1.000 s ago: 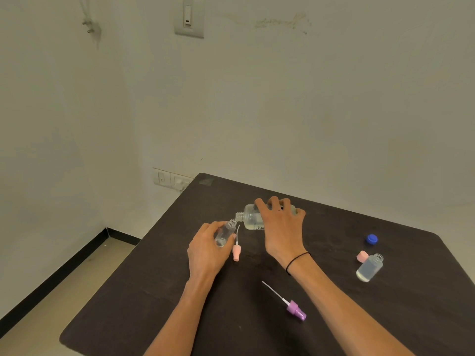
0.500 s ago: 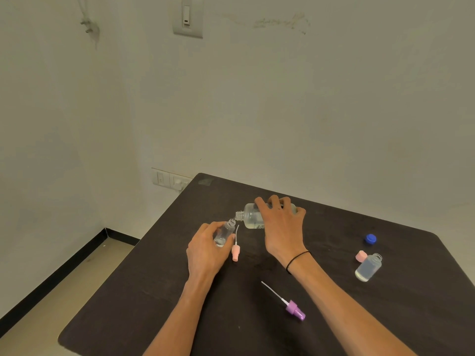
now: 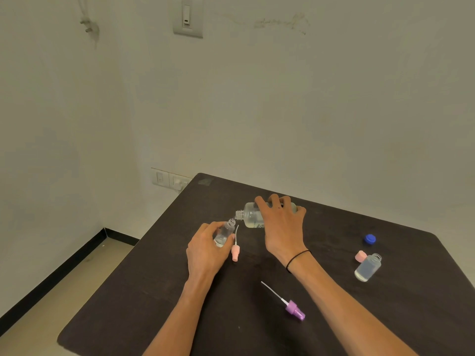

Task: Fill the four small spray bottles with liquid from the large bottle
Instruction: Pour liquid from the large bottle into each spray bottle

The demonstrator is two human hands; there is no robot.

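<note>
Head view, nearest to me: a purple plastic spray pump with a long white dip tube [image 3: 293,307] lies flat on the dark matte table [image 3: 144,299], between my two forearms and touching neither. Further out on my right side stands a small open clear bottle [image 3: 368,267], partly filled with clear liquid, with a pink round cap [image 3: 360,256] just beside its neck and a blue round cap [image 3: 370,238] a little beyond, apart from both.

My left hand [image 3: 205,255] is curled around a small clear spray bottle [image 3: 225,233], fingers and thumb closed on its body, its open neck tilted up and away toward the bigger bottle. Just beside that hand a pink spray pump with a curved white tube [image 3: 235,249] lies on the table; I cannot tell whether my fingertips touch it.

My right hand [image 3: 281,227], a thin black band [image 3: 297,259] on its wrist, grips from above the large clear plastic bottle [image 3: 250,215], which is tipped on its side with its uncapped threaded mouth just above the small bottle's neck. Clear liquid sits in its lower side; I cannot make out a stream between the two mouths.

Beyond the table's far edge is a pale wall with a white socket plate [image 3: 169,179] low down and a white switch plate [image 3: 187,18] high up.
</note>
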